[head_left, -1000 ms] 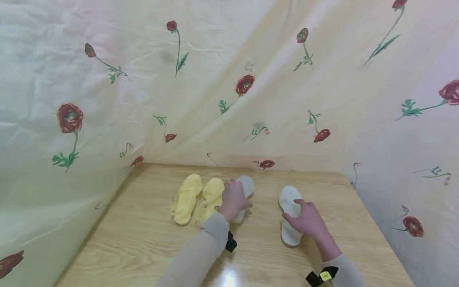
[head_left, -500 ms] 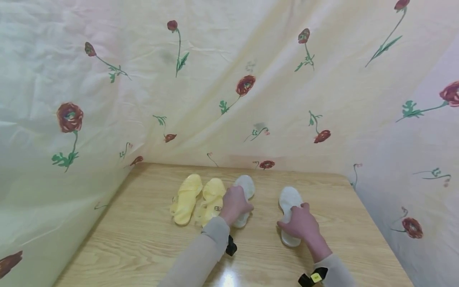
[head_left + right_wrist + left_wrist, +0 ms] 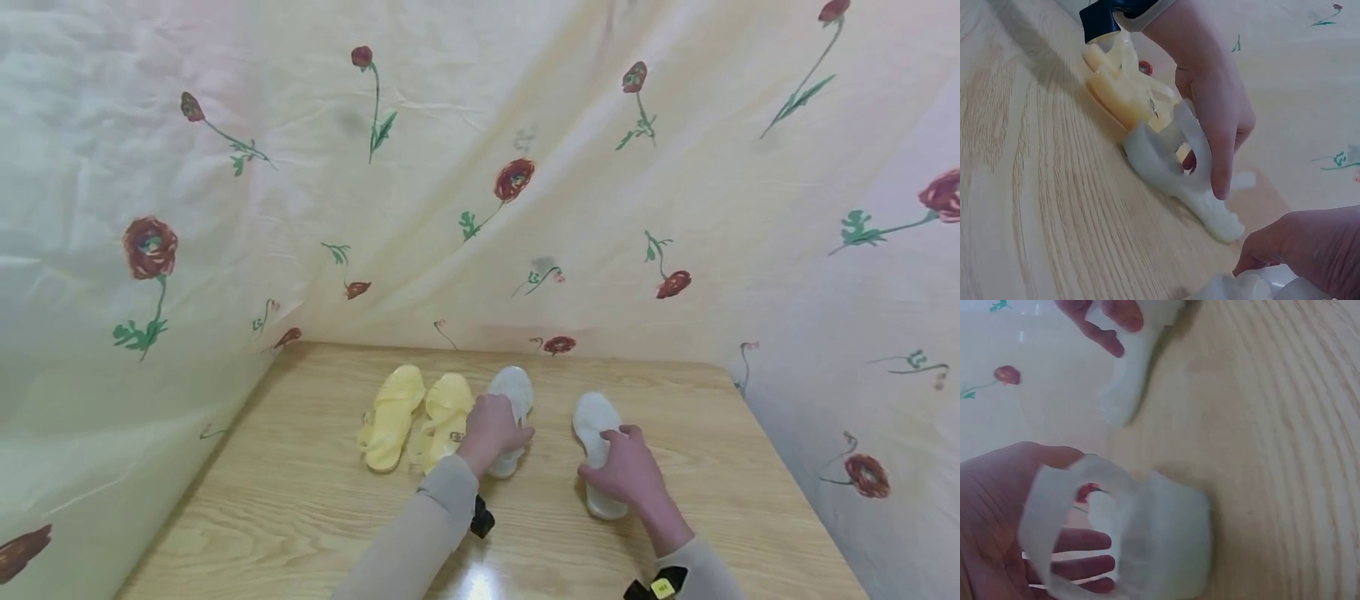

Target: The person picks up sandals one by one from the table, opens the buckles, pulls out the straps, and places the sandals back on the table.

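Two white sandals lie on the wooden table. My left hand (image 3: 493,429) grips the middle of the left white sandal (image 3: 513,383), which sits beside the yellow pair. In the left wrist view its fingers (image 3: 1085,567) reach inside the straps of that sandal (image 3: 1179,537). Farther right, my right hand (image 3: 628,467) holds the right white sandal (image 3: 595,414) around its middle, with part of the sole hidden under the palm. The toe and heel of both white sandals show past the hands. In the right wrist view, the right thumb and fingers are at the sandal (image 3: 1241,289).
A pair of yellow sandals, one at the far left (image 3: 393,412) and one close to my left hand (image 3: 448,398), lies on the wooden table (image 3: 300,500). A flower-patterned cloth (image 3: 420,183) hangs behind the table and along its sides.
My right hand has come down onto the right white sandal, which has shifted slightly left. My left hand has settled on the other white sandal, whose heel end now lies slightly nearer me.
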The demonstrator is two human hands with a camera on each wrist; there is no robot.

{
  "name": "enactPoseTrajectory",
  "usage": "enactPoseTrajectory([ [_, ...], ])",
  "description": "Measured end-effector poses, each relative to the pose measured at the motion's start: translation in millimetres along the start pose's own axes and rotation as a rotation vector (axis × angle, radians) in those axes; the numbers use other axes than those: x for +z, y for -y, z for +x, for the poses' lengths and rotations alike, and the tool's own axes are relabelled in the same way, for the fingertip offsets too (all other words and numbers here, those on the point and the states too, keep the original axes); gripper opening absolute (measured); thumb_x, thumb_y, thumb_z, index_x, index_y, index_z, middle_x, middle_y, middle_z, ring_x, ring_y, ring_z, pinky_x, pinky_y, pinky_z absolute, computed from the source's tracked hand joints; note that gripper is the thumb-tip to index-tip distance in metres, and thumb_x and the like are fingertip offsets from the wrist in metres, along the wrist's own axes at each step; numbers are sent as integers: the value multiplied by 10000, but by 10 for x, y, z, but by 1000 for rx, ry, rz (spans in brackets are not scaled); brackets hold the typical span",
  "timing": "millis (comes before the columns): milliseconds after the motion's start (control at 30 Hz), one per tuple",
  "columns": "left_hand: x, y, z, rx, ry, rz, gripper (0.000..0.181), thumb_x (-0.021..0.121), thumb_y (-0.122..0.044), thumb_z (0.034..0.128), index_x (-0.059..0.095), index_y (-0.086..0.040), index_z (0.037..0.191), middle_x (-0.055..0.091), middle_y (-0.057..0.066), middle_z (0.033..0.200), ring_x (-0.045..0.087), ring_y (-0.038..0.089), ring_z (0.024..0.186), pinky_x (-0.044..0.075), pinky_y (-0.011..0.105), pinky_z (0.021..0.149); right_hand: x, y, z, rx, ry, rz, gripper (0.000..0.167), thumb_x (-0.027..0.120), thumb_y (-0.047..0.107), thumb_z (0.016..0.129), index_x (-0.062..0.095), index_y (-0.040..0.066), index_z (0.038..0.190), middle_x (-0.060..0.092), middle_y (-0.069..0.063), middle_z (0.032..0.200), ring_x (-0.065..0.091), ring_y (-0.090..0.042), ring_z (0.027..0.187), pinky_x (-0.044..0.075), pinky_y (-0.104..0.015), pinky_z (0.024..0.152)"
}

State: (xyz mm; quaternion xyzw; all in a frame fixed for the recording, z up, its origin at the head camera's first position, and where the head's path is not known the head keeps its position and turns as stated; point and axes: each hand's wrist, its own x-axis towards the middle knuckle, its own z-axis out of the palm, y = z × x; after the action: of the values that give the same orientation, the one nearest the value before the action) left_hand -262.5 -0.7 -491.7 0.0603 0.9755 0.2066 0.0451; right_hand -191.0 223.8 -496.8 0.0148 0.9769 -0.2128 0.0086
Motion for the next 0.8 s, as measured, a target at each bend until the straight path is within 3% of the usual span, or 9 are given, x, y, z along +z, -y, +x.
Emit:
enactPoseTrajectory([
  [167, -113, -42, -56, 19, -40, 83, 468, 800, -547, 889, 672, -106, 798, 723, 98, 951, 637, 200, 812, 534, 314, 535, 50, 101, -74, -24, 8, 31, 760, 862, 327, 754, 630, -106, 1334, 473, -443, 1453, 666, -517, 1149, 599, -591, 927],
  [333, -314, -163, -201, 87, -63, 104, 426, 778, -517, 913, 674, -128, 775, 704, 68, 913, 614, 184, 794, 511, 312, 512, 99, 187, -172, -33, 9, 25, 752, 871, 321, 739, 646, -67, 1343, 480, -418, 1472, 668, -528, 1156, 599, -598, 911],
  [500, -455, -251, -437, 188, -84, 43, 327, 800, -453, 917, 799, -131, 975, 800, 5, 991, 742, 188, 870, 592, 321, 618, 144, 304, -277, -62, 40, 23, 750, 881, 344, 764, 645, -44, 1362, 463, -410, 1503, 688, -518, 1116, 626, -560, 819],
  [600, -452, -266, -557, 246, -74, 7, 319, 809, -385, 923, 816, -130, 1115, 821, -4, 1069, 765, 165, 892, 603, 295, 667, 145, 360, -344, -95, 53, 33, 732, 883, 388, 802, 652, -26, 1360, 468, -408, 1505, 687, -519, 1137, 629, -566, 845],
  [700, -405, -272, -637, 286, -34, -44, 273, 807, -326, 928, 818, -132, 1119, 815, -14, 1033, 727, 109, 820, 564, 245, 651, 87, 349, -366, -126, 58, 84, 662, 854, 416, 868, 672, -17, 1334, 514, -388, 1476, 683, -508, 1159, 611, -595, 908],
  [800, -317, -281, -682, 320, 3, -111, 236, 817, -290, 921, 821, -138, 1102, 806, -17, 996, 693, 70, 788, 532, 200, 657, -41, 261, -349, -117, 104, 207, 536, 757, 411, 978, 689, 7, 1325, 573, -336, 1454, 697, -469, 1163, 617, -570, 908],
])
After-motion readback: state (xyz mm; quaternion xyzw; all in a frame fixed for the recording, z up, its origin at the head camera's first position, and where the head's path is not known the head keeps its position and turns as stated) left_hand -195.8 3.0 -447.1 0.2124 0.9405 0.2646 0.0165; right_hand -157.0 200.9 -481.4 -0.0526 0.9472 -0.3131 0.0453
